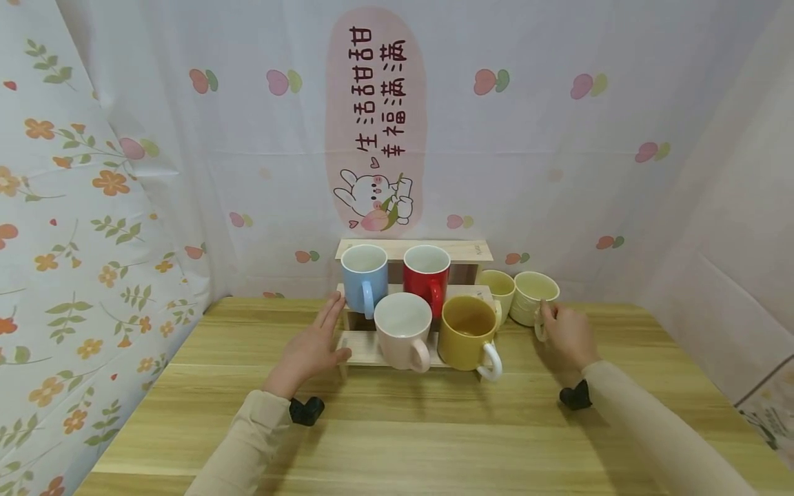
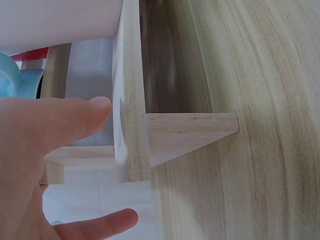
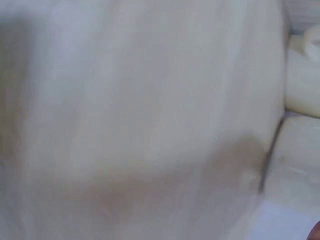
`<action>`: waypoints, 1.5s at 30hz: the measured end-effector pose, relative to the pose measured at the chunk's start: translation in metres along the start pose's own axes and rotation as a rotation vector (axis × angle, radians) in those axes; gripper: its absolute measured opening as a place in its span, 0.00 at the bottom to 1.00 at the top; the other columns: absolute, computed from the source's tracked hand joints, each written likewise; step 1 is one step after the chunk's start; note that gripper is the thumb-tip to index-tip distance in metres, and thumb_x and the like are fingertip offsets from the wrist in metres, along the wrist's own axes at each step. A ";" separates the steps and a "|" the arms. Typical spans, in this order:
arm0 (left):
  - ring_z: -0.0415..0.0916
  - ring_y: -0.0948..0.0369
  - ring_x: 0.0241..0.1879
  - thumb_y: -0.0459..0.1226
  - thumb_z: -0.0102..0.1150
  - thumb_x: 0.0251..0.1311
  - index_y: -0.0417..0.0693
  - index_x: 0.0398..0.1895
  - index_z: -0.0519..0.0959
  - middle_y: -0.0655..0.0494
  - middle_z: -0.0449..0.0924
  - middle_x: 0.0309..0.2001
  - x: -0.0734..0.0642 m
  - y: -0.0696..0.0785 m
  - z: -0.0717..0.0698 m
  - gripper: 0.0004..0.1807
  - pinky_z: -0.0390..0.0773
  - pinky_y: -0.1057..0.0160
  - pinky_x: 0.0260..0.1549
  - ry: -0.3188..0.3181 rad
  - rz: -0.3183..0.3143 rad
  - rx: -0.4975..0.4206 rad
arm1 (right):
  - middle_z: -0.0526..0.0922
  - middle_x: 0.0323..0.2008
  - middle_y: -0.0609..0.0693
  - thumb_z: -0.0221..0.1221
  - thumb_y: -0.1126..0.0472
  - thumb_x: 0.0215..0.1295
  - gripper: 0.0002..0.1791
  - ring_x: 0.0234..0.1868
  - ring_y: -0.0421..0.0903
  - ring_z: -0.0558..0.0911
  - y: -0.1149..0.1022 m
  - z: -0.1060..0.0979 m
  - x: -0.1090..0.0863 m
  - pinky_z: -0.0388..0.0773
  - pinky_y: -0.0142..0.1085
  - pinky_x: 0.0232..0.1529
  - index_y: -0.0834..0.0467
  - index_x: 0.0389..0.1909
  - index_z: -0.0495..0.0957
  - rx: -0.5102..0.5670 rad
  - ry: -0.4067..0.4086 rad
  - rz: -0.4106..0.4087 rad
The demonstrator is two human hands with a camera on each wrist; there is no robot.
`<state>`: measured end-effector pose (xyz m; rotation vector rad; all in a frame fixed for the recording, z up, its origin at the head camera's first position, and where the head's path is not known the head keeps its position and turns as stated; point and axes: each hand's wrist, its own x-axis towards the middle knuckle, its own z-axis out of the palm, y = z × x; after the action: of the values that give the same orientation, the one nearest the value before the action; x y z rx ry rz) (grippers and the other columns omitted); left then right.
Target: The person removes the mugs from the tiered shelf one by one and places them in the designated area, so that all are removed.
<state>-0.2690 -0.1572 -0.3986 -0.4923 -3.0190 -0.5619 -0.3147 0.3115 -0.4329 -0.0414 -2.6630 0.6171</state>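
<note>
My right hand pinches the handle of a cream textured mug, which stands at the rack's right side. Beside that mug is a pale yellow mug, partly hidden behind a mustard mug with a white handle. My left hand, its fingers extended, is at the left end of a stepped wooden rack; whether it touches the wood I cannot tell. On the rack are a light blue mug, a red mug, a pale pink mug and the mustard one.
A wood-grain table carries everything. Behind it hangs a white printed cloth, and a floral cloth covers the left side. The rack's top board bears no mug. The right wrist view is mostly blurred.
</note>
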 end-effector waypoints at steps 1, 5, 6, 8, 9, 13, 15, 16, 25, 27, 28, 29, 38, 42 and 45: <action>0.77 0.54 0.31 0.45 0.65 0.56 0.46 0.77 0.41 0.52 0.36 0.77 0.000 0.000 0.000 0.53 0.73 0.61 0.23 -0.001 -0.002 0.000 | 0.72 0.16 0.53 0.38 0.46 0.74 0.28 0.20 0.50 0.71 -0.001 -0.003 0.002 0.63 0.38 0.20 0.58 0.17 0.67 0.011 -0.001 0.007; 0.75 0.56 0.27 0.45 0.65 0.56 0.46 0.77 0.41 0.52 0.35 0.78 0.001 0.001 -0.001 0.53 0.72 0.62 0.21 -0.009 -0.008 -0.002 | 0.71 0.16 0.52 0.40 0.49 0.73 0.25 0.20 0.48 0.69 -0.004 -0.013 0.006 0.61 0.36 0.20 0.58 0.18 0.67 0.026 -0.002 0.031; 0.74 0.56 0.26 0.45 0.65 0.56 0.46 0.77 0.40 0.52 0.35 0.78 0.001 0.001 -0.001 0.53 0.72 0.62 0.21 -0.012 -0.009 -0.002 | 0.70 0.16 0.52 0.41 0.50 0.72 0.24 0.19 0.48 0.69 -0.004 -0.015 0.007 0.60 0.36 0.20 0.58 0.18 0.67 0.021 0.001 0.031; 0.74 0.57 0.25 0.45 0.65 0.56 0.46 0.77 0.40 0.52 0.35 0.78 0.000 0.001 -0.002 0.54 0.71 0.62 0.21 -0.016 -0.011 -0.001 | 0.69 0.15 0.51 0.43 0.52 0.71 0.22 0.18 0.48 0.68 -0.005 -0.019 0.007 0.59 0.36 0.19 0.58 0.17 0.66 0.001 0.004 0.018; 0.74 0.57 0.25 0.45 0.65 0.56 0.47 0.77 0.40 0.52 0.34 0.78 0.000 0.001 -0.002 0.54 0.71 0.62 0.20 -0.019 -0.013 -0.002 | 0.68 0.14 0.50 0.43 0.53 0.71 0.22 0.18 0.47 0.66 -0.006 -0.022 0.006 0.58 0.35 0.19 0.57 0.16 0.65 -0.009 0.005 0.006; 0.74 0.57 0.25 0.45 0.65 0.57 0.47 0.77 0.39 0.53 0.33 0.78 0.000 0.001 -0.002 0.54 0.71 0.62 0.20 -0.024 -0.015 -0.005 | 0.62 0.11 0.47 0.43 0.55 0.70 0.23 0.15 0.45 0.61 -0.010 -0.033 0.007 0.55 0.35 0.18 0.55 0.13 0.61 -0.021 -0.003 -0.025; 0.74 0.57 0.26 0.45 0.65 0.57 0.47 0.77 0.39 0.52 0.33 0.78 0.000 0.002 -0.002 0.54 0.72 0.62 0.20 -0.022 -0.014 -0.010 | 0.60 0.10 0.47 0.42 0.54 0.70 0.23 0.15 0.44 0.59 -0.013 -0.039 0.008 0.54 0.35 0.18 0.55 0.13 0.59 -0.015 -0.018 -0.026; 0.74 0.57 0.26 0.44 0.65 0.56 0.46 0.77 0.39 0.52 0.33 0.78 0.000 0.002 -0.002 0.54 0.72 0.62 0.20 -0.021 -0.012 -0.012 | 0.60 0.11 0.47 0.42 0.53 0.70 0.23 0.15 0.44 0.60 -0.014 -0.041 0.009 0.54 0.35 0.18 0.55 0.13 0.60 -0.012 -0.023 -0.028; 0.73 0.58 0.24 0.44 0.65 0.56 0.46 0.77 0.40 0.51 0.34 0.78 0.000 0.003 -0.004 0.53 0.72 0.63 0.20 -0.018 -0.006 -0.020 | 0.59 0.11 0.46 0.44 0.56 0.67 0.20 0.16 0.44 0.59 -0.022 -0.064 0.012 0.52 0.35 0.18 0.54 0.13 0.59 -0.046 -0.030 -0.040; 0.73 0.59 0.23 0.44 0.65 0.56 0.46 0.77 0.41 0.51 0.34 0.78 -0.001 0.004 -0.004 0.53 0.71 0.63 0.19 -0.016 -0.007 -0.025 | 0.59 0.12 0.46 0.44 0.56 0.66 0.20 0.16 0.44 0.59 -0.023 -0.067 0.013 0.52 0.35 0.18 0.54 0.13 0.59 -0.067 -0.050 -0.043; 0.72 0.59 0.23 0.44 0.65 0.56 0.46 0.77 0.41 0.51 0.34 0.78 -0.001 0.004 -0.004 0.53 0.71 0.64 0.19 -0.019 -0.010 -0.026 | 0.60 0.12 0.46 0.44 0.55 0.66 0.20 0.16 0.44 0.60 -0.023 -0.069 0.013 0.53 0.35 0.18 0.54 0.13 0.60 -0.076 -0.067 -0.043; 0.72 0.59 0.22 0.44 0.65 0.56 0.46 0.77 0.40 0.52 0.34 0.78 -0.001 0.004 -0.004 0.53 0.71 0.63 0.19 -0.021 -0.012 -0.028 | 0.62 0.13 0.47 0.44 0.55 0.66 0.20 0.17 0.45 0.61 -0.024 -0.070 0.014 0.54 0.35 0.19 0.55 0.14 0.62 -0.085 -0.087 -0.041; 0.73 0.59 0.23 0.44 0.65 0.57 0.46 0.77 0.40 0.52 0.33 0.78 -0.001 0.003 -0.004 0.53 0.72 0.63 0.21 -0.029 -0.020 -0.025 | 0.67 0.14 0.47 0.46 0.49 0.68 0.21 0.18 0.45 0.66 -0.033 -0.075 0.015 0.58 0.35 0.18 0.57 0.19 0.71 -0.112 -0.228 -0.046; 0.74 0.58 0.25 0.44 0.64 0.57 0.47 0.77 0.39 0.51 0.34 0.78 0.000 0.003 -0.003 0.53 0.72 0.63 0.21 -0.032 -0.020 -0.035 | 0.70 0.16 0.48 0.46 0.49 0.68 0.21 0.18 0.45 0.66 -0.043 -0.076 0.018 0.60 0.35 0.20 0.58 0.22 0.75 -0.101 -0.247 -0.070; 0.74 0.58 0.26 0.44 0.64 0.58 0.47 0.77 0.40 0.51 0.34 0.78 0.000 0.003 -0.003 0.52 0.71 0.64 0.21 -0.034 -0.024 -0.036 | 0.71 0.16 0.48 0.46 0.48 0.67 0.21 0.19 0.45 0.67 -0.051 -0.075 0.020 0.60 0.35 0.20 0.58 0.21 0.75 -0.109 -0.252 -0.072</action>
<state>-0.2682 -0.1554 -0.3950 -0.4732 -3.0552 -0.6166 -0.3000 0.2994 -0.3419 0.1086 -2.9247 0.4815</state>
